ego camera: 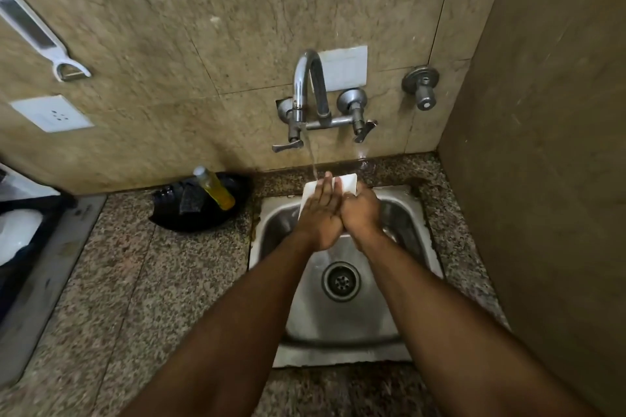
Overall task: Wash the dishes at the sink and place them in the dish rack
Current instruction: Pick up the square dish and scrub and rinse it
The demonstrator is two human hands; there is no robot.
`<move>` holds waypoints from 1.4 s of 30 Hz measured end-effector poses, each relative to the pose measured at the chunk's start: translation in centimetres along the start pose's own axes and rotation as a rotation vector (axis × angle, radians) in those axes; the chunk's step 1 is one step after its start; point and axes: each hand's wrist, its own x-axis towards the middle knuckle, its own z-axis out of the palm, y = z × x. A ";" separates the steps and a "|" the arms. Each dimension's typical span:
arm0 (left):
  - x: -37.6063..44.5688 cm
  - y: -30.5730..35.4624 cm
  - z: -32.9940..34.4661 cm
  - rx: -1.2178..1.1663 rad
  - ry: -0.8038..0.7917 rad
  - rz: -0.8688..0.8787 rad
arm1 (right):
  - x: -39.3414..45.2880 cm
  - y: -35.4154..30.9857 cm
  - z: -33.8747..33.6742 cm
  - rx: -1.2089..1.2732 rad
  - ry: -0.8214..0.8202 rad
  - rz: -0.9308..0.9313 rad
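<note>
Both hands (pixel 342 213) hold white dish (pixel 345 184) under tap (pixel 310 91)

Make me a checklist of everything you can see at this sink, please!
Surface: speckled granite counter around a steel sink; wet patch behind the sink.
Job's things: white rectangular dish under running water from the tap.
Clutter: yellow liquid bottle lying in a black tray left of the sink.
Grips: left hand lies flat with straight fingers on the dish; right hand grips its right edge.
Cables: nothing seen.
Surroundings: marble wall, socket plate, hanging peeler, spare valve.
</note>
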 end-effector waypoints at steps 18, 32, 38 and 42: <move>-1.4 -0.9 -1.2 -0.528 0.066 -0.188 | -0.5 -3.0 1.1 -0.016 -0.032 -0.272; -2.5 -0.3 -5.3 -2.048 0.124 -0.367 | -3.3 0.2 0.1 -0.750 -0.100 -0.766; -3.5 1.6 -4.8 -2.053 0.392 -0.505 | -2.7 -2.0 1.8 -0.656 0.021 -0.562; -3.1 2.2 -4.9 -1.974 0.437 -0.481 | -1.2 -2.9 2.6 -0.588 -0.102 -0.277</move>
